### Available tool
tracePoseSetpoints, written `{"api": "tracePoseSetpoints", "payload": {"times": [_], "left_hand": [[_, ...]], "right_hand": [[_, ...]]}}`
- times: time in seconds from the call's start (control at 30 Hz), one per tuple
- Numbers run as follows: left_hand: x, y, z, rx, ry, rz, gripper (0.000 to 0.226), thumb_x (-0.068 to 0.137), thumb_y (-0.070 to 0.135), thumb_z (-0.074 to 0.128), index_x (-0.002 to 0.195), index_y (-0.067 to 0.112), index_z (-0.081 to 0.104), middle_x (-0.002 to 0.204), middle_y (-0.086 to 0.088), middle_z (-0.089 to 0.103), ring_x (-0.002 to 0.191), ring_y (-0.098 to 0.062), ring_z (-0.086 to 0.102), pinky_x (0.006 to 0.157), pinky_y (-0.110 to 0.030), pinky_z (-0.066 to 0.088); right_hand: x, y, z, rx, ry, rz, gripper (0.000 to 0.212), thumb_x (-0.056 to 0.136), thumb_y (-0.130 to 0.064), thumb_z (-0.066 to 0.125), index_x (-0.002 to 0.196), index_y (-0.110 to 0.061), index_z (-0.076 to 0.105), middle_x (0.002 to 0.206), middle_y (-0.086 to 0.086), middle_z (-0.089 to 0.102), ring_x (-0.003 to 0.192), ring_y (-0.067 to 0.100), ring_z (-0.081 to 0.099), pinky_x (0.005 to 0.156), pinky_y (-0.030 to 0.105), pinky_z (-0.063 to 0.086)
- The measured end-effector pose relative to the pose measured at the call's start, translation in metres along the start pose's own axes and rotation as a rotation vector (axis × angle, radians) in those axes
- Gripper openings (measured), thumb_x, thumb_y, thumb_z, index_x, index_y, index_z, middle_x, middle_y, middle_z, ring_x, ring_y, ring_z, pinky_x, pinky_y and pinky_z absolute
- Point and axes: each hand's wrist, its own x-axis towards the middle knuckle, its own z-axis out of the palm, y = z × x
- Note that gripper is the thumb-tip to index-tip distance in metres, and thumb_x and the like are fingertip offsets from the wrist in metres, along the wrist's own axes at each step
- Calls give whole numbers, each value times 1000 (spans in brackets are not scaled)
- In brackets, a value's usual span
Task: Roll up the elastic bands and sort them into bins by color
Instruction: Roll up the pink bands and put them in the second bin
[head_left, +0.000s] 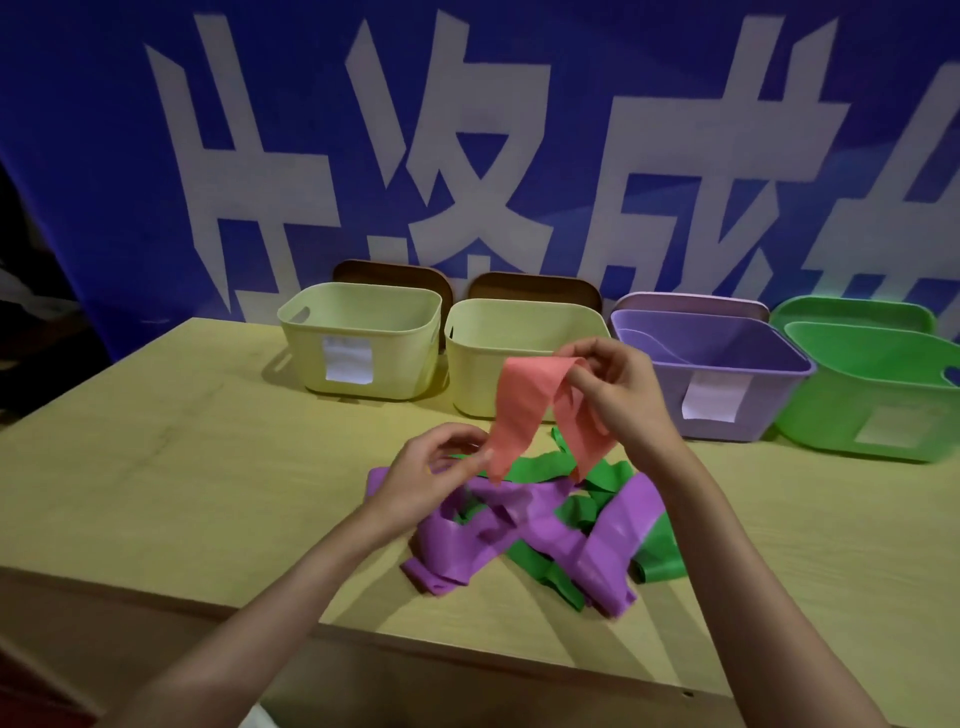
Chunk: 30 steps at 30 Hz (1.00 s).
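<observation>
Now both hands pinch the pink band (519, 410) above the pile (524, 525) mid-table: left hand (436, 467) its end, right hand (613, 389) its fold. Rolling seems unstarted; next, wind from that end.

Pink band (519, 410); purple (519, 519) and green bands (602, 475).
</observation>
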Motion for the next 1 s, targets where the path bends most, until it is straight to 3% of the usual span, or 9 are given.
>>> {"api": "tracePoseSetpoints", "payload": {"times": [0.07,0.17,0.27,0.4,0.5,0.63,0.77,0.87,1.0], "left_hand": [[-6,9,13,-193,-48,-110,35,85,20,70,115,6,61,114,-11,67,105,-15,64,93,-27,50],[-14,6,29,-433,-101,-246,60,73,28,77,125,11,53,119,-12,65,112,-24,62,97,-38,49],[-18,6,42,-575,-164,-310,51,81,12,72,127,6,50,118,-21,64,112,-33,61,99,-46,47],[-20,12,51,-621,-178,-356,25,78,5,64,103,1,61,93,-14,71,83,-20,70,76,-27,57],[-14,13,48,-743,-170,-372,19,80,8,58,96,-2,60,80,-14,67,72,-21,66,73,-29,57],[1,15,47,-836,-55,-386,4,83,8,55,83,4,56,64,-7,53,54,-17,56,59,-28,56],[12,14,46,-879,46,-413,10,89,2,53,89,0,62,62,-1,43,48,-9,42,48,-21,47],[20,15,39,-974,94,-442,20,92,1,47,85,-2,66,58,1,39,45,-7,33,47,-20,43],[23,18,33,-1031,86,-432,39,82,2,47,47,9,62,49,6,28,40,-6,23,47,-17,32]], "right_hand": [[-1,-7,-2,25,27,-6,17,89,6,58,89,-8,68,73,-3,64,63,0,57,58,11,45],[-7,-13,-5,51,49,5,17,89,7,56,89,-6,67,74,-2,64,62,-4,56,57,10,44],[-14,-10,-10,38,62,48,16,90,7,53,94,-1,67,72,2,63,62,2,56,57,15,45],[-21,-3,-23,-48,125,79,14,90,3,54,93,3,68,72,8,62,62,8,53,56,17,41],[-32,3,-40,-174,149,113,18,91,-1,53,79,5,64,62,12,57,49,7,50,47,16,37],[-53,5,-62,-191,-54,268,23,97,-12,54,85,5,63,64,15,68,49,18,67,43,26,52],[-67,24,-86,-339,-254,375,30,88,-33,67,81,-4,70,65,11,70,53,20,61,46,26,46],[-80,39,-106,-250,-468,456,18,81,-21,76,89,-5,75,79,13,73,63,16,64,55,22,47],[-100,55,-127,-186,-625,451,21,76,11,73,87,-7,73,77,0,71,69,9,62,65,21,47]]}}
